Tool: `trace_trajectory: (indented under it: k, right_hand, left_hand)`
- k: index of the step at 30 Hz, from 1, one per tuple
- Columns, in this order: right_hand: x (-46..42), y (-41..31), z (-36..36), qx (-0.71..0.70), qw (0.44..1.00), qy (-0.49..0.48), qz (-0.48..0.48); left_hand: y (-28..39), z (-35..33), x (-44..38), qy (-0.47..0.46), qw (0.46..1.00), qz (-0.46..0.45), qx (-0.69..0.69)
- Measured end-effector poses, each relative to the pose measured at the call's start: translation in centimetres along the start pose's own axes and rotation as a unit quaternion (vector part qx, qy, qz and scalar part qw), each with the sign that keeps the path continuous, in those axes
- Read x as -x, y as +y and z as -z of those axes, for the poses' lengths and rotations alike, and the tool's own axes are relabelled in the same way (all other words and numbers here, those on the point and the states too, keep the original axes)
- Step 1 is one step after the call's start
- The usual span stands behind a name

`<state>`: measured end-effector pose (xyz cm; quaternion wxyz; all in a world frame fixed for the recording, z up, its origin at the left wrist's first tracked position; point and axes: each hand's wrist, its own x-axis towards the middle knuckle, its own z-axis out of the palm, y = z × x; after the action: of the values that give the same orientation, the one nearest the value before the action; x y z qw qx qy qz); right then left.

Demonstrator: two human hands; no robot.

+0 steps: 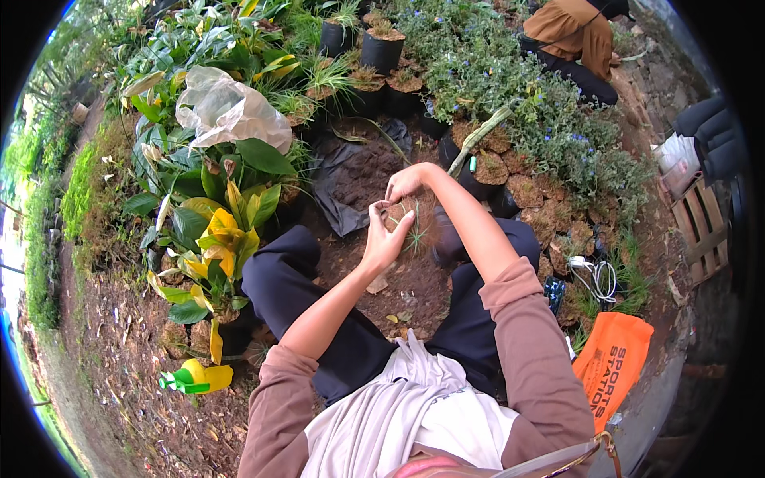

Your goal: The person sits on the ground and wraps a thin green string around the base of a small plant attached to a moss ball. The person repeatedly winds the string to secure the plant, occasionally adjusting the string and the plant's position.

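Observation:
Between my knees is a small grass-like plant (416, 230) with thin green blades and a round, brown, fibrous top. My left hand (385, 236) curves around its near left side, thumb on top and fingers along the edge. My right hand (409, 182) meets the left fingertips at the far side, its fingers curled down; whether they pinch anything is hidden. Just beyond my hands, dark loose soil (364, 176) lies on a spread black plastic sheet (334, 209).
Leafy plants with a crumpled clear plastic bag (236, 113) stand left. Black grow bags (382, 51) and a green stalk (484, 134) lie ahead. A yellow-green spray bottle (197, 377), orange bag (612, 364), phone (554, 293) and white cable (597, 278) flank me. Another person (571, 42) crouches far right.

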<state>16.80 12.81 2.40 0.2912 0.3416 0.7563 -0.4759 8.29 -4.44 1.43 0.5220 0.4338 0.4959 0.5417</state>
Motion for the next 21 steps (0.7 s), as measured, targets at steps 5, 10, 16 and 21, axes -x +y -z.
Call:
trace_trajectory:
  k: [5, 10, 16, 21]
  right_hand:
    - [0.4, -1.0, 0.8, -0.262, 0.963, 0.055, 0.021]
    - [1.5, -3.5, 0.9, -0.39, 0.888, 0.23, 0.075]
    - [1.0, -5.1, 1.5, -0.26, 0.909, 0.31, 0.1]
    - [0.6, -8.0, 0.3, -0.123, 0.862, 0.45, 0.196]
  left_hand:
    - [-1.8, 0.4, -0.4, 0.005, 1.0, 0.014, 0.025]
    - [-0.4, 0.3, -0.2, -0.001, 0.999, 0.042, -0.006]
    - [-3.3, 0.3, -1.0, -0.015, 0.998, 0.059, -0.01]
    - [-5.3, 0.4, -2.0, -0.033, 0.991, 0.115, 0.058]
